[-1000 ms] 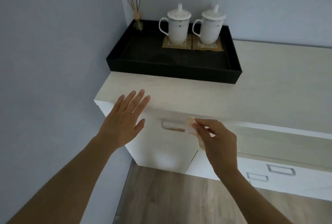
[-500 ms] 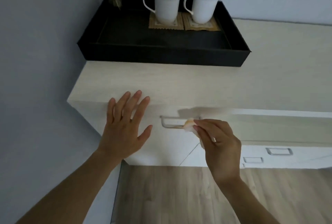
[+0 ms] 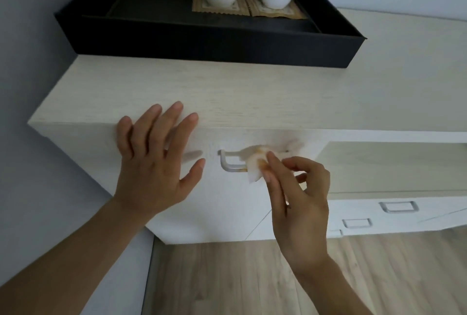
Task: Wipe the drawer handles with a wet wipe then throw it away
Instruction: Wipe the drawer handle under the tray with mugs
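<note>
Our right hand pinches the wet wipe between thumb and fingers, pressing it on the top drawer handle. Our left hand, fingers spread and straight, rests against the cabinet front edge, holding nothing.

I have the wipe in view: a small white folded pad, a little blurred, pinched by my right hand and pressed against the top handle. That handle is a slim silver bar pull, level on the white drawer front. Its left end shows bare and the wipe covers its middle. Lower right, a second handle and a third handle, both silver rectangles, sit untouched, well apart from the wipe.
</note>
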